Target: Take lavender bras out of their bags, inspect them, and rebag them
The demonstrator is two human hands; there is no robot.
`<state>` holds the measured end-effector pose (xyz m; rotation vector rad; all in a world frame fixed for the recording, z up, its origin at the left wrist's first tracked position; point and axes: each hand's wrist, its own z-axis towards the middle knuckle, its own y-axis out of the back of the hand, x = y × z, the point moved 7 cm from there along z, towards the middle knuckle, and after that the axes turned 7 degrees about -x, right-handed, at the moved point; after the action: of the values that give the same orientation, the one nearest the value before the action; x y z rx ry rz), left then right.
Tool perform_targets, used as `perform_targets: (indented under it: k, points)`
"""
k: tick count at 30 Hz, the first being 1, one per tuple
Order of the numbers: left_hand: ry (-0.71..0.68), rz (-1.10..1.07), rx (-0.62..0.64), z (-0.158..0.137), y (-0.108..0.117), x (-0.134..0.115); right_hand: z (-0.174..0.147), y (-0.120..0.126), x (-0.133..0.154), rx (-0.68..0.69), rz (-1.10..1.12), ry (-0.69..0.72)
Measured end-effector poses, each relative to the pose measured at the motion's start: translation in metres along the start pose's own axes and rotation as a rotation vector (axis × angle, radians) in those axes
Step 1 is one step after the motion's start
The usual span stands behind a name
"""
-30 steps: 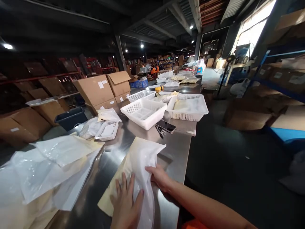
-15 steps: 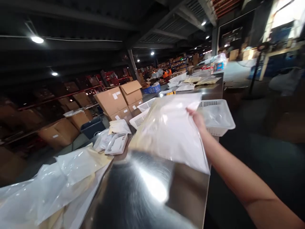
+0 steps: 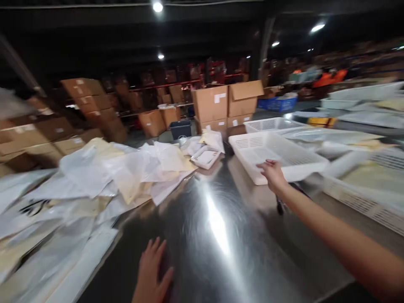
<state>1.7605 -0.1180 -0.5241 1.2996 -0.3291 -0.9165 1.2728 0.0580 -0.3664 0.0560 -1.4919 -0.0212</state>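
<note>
My left hand is low over the steel table, fingers spread, nothing in it. My right hand reaches to the near side of a white plastic basket. Its fingers are loosely bent and apart, with nothing visible between them; whether they touch the basket rim I cannot tell. Below the right wrist lies a small dark object, partly hidden by the arm and too blurred to name. A pale plastic bag lies behind the basket.
Plastic bags are heaped along the left side. A small white tray sits at the heap's far end. Another white basket stands at the right. Beyond the table are cardboard boxes, a dark bin and a blue crate.
The view has swung left. My right hand no longer holds the large pale plastic bag it had raised; it is now at the basket. My left hand has come into view.
</note>
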Motion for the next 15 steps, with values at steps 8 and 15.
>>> perform_targets:
  k: [8,15]
  points:
    - [0.012,-0.101,0.318,0.008,-0.006,-0.031,-0.166,-0.189,-0.021,0.646,-0.331,0.467]
    - [-0.074,-0.313,0.364,0.004,-0.009,-0.016,-0.242,-0.348,0.006,0.685,-0.678,0.751]
